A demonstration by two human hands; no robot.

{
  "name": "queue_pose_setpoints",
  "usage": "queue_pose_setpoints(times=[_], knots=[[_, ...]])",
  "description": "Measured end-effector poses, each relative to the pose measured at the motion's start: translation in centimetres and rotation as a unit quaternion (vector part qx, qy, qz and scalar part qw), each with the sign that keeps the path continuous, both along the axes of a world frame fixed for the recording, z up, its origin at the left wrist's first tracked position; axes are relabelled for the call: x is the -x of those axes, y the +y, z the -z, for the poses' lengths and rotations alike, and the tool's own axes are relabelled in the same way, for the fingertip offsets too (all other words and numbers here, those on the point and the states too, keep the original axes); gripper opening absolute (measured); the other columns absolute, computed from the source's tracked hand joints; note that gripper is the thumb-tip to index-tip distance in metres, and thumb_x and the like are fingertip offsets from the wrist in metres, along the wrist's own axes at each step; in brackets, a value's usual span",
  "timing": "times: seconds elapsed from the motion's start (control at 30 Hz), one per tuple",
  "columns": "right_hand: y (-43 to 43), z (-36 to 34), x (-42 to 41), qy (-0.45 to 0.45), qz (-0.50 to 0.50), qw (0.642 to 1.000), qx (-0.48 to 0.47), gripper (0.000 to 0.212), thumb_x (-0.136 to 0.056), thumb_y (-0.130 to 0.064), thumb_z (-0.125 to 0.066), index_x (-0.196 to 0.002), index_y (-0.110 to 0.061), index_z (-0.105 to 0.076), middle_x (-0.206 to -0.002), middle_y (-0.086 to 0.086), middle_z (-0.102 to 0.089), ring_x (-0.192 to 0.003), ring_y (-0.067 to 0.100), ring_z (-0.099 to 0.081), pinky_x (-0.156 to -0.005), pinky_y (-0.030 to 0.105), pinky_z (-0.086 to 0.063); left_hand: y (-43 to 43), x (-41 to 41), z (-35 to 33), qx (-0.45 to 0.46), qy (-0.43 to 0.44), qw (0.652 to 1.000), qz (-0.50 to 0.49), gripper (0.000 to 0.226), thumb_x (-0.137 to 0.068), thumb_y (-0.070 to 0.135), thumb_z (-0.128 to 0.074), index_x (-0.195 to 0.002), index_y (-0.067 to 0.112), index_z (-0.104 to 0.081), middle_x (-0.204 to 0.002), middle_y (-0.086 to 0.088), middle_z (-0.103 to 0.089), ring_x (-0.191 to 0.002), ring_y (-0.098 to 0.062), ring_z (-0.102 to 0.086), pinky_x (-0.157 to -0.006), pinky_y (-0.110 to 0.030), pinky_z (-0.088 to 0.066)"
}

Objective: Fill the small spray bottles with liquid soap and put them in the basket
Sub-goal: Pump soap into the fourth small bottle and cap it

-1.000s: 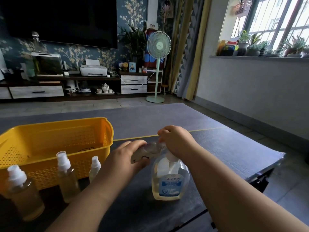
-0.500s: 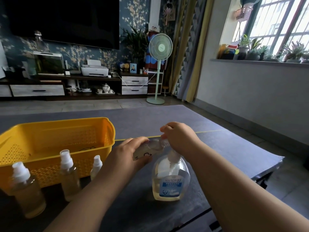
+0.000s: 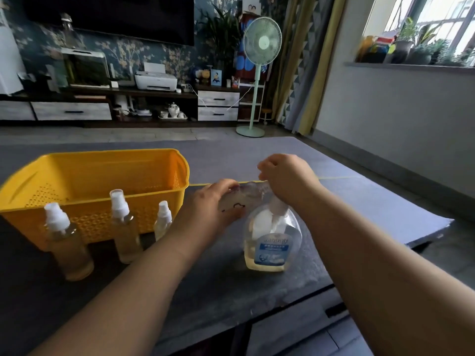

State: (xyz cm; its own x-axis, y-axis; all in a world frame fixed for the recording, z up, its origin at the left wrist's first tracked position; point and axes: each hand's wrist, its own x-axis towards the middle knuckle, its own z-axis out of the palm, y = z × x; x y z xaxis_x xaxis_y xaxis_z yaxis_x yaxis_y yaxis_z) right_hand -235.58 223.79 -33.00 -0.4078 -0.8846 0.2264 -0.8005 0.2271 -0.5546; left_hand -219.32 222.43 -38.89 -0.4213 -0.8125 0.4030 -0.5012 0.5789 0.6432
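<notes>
My left hand (image 3: 213, 204) holds a small clear spray bottle (image 3: 241, 199) tilted on its side, its mouth toward the pump of the liquid soap bottle (image 3: 270, 242). My right hand (image 3: 285, 176) is curled over the soap bottle's pump head, which is hidden beneath it. The soap bottle stands on the dark table (image 3: 205, 286) with a low level of yellowish liquid. Three small spray bottles (image 3: 66, 242), (image 3: 124, 227), (image 3: 162, 222) with white caps stand in front of the yellow basket (image 3: 102, 176).
The table's right edge (image 3: 424, 232) lies past my right forearm. A grey mat covers the floor behind the table. A standing fan (image 3: 259, 73) and a TV cabinet are far back.
My right hand has risen slightly above the pump. My left hand keeps the small bottle at the spout, and the view has tilted a little.
</notes>
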Motion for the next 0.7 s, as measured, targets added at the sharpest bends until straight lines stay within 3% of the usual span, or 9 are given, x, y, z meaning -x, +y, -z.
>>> queue_pose_setpoints(times=[0.1,0.3,0.4,0.5,0.6,0.7], knots=[[0.6,-0.6,-0.5,0.067,0.021,0.996,0.056,0.025,-0.091,-0.024,-0.048,-0.088,-0.011,-0.070,-0.089,0.007,-0.071,-0.085,0.030,-0.064,-0.075,0.040,-0.056,0.1,-0.1,0.1,-0.005,-0.002,1.000,-0.009,0.043,-0.083,0.032,-0.067,-0.123,0.032,-0.051,-0.120,0.008,-0.061,-0.090,-0.003,-0.048,-0.071,-0.018,-0.038],[1.8,-1.3,-1.7,0.194,0.006,0.970,0.147,0.022,-0.092,-0.025,-0.049,-0.095,-0.019,-0.070,-0.083,0.005,-0.071,-0.079,0.031,-0.063,-0.070,0.039,-0.057,0.9,-0.8,0.3,0.014,-0.040,0.998,-0.039,0.044,-0.082,0.036,-0.068,-0.121,0.028,-0.050,-0.122,0.006,-0.060,-0.094,-0.007,-0.055,-0.064,-0.008,-0.032],[1.8,-1.4,-2.5,0.245,-0.024,0.957,0.152,0.023,-0.094,-0.027,-0.046,-0.096,-0.021,-0.068,-0.080,0.005,-0.070,-0.075,0.032,-0.062,-0.066,0.036,-0.055,1.7,-1.7,0.3,0.006,-0.045,0.998,-0.045,0.045,-0.082,0.039,-0.067,-0.122,0.026,-0.049,-0.123,0.006,-0.060,-0.102,-0.011,-0.057,-0.074,-0.015,-0.037],[2.0,-1.6,-3.6,0.294,-0.058,0.944,0.138,0.024,-0.096,-0.023,-0.044,-0.093,-0.020,-0.068,-0.078,0.004,-0.069,-0.074,0.031,-0.060,-0.063,0.033,-0.052,2.4,-3.6,0.1,-0.016,-0.056,0.997,-0.057,0.044,-0.083,0.042,-0.064,-0.122,0.027,-0.048,-0.122,0.008,-0.060,-0.099,-0.011,-0.057,-0.075,-0.021,-0.038],[2.3,-2.0,-5.2,0.306,-0.087,0.940,0.123,0.026,-0.098,-0.022,-0.043,-0.094,-0.022,-0.068,-0.079,0.005,-0.068,-0.074,0.030,-0.059,-0.061,0.030,-0.046,2.9,-6.3,-0.4,-0.048,-0.044,0.995,-0.076,0.041,-0.082,0.042,-0.063,-0.118,0.026,-0.051,-0.112,0.006,-0.063,-0.085,-0.009,-0.056,-0.072,-0.023,-0.040],[2.7,-1.9,-7.9,0.283,-0.118,0.944,0.124,0.026,-0.098,-0.026,-0.044,-0.102,-0.024,-0.069,-0.087,0.005,-0.071,-0.079,0.031,-0.063,-0.069,0.034,-0.054,4.1,-9.0,-1.2,-0.081,-0.007,0.992,-0.100,0.039,-0.084,0.034,-0.063,-0.119,0.020,-0.053,-0.106,0.005,-0.063,-0.091,-0.012,-0.060,-0.069,-0.016,-0.043]])
